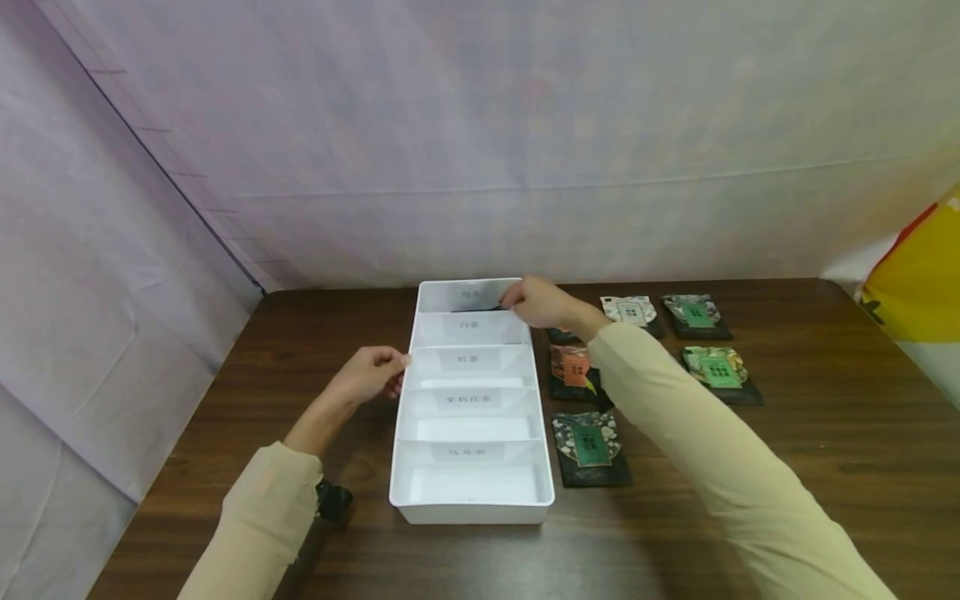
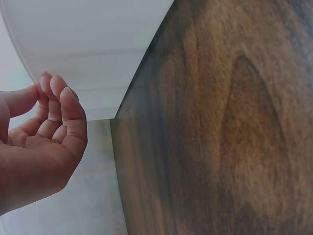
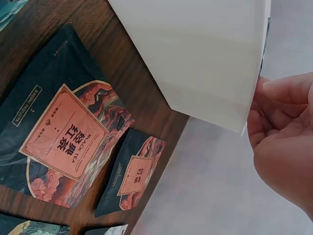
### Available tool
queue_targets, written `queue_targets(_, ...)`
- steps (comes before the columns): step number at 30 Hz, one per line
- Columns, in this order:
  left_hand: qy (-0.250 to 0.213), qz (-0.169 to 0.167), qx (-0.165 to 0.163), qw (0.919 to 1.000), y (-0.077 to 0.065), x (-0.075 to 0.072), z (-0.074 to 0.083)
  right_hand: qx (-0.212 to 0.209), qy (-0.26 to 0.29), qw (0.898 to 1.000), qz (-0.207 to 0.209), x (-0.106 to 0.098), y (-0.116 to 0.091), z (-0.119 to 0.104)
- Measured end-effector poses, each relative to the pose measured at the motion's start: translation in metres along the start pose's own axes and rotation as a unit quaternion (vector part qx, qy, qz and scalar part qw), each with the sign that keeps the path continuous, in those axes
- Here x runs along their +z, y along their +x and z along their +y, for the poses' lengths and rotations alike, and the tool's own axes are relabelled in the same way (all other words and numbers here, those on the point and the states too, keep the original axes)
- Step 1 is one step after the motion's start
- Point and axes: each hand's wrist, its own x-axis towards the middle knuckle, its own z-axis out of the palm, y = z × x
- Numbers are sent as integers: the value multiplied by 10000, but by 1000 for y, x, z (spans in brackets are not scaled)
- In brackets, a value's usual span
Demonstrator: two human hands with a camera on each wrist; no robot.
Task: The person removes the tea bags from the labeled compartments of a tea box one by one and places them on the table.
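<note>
A long white divided box (image 1: pixel 471 514) stands on the table, with a label on each compartment's wall. My left hand (image 1: pixel 369 375) is at its left rim, thumb and fingertips pinching the edge; in the left wrist view that hand (image 2: pixel 49 122) has curled fingers against the white side. Over the farthest compartment, my right hand (image 1: pixel 542 302) pinches a dark tea packet (image 1: pixel 477 311), which shows only as a thin strip inside. The right wrist view shows the same hand (image 3: pixel 283 117) at the box's rim, a sliver of the packet (image 3: pixel 264 46) above the fingertips.
Right of the box lie several dark tea packets: a black tea one with an orange label (image 1: pixel 575 371), a green-labelled one (image 1: pixel 592 447) nearer, others (image 1: pixel 696 315) (image 1: pixel 722 371) farther right. A small black object (image 1: pixel 333 500) is beside the left sleeve. A pale curtain (image 1: pixel 480 150) hangs behind.
</note>
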Motion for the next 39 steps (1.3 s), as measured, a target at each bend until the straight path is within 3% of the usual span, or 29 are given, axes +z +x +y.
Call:
queue_targets(12, 31, 23, -58, 10000, 0, 0, 1, 96, -111, 9999, 16, 0, -1, -3)
queue_targets(24, 55, -8, -57, 10000, -1, 0, 1, 459, 403, 9981, 101, -12, -10, -4)
queue_targets(39, 131, 49, -104, 9998, -1, 1, 1, 354, 1152, 9918, 431, -41, -24, -7)
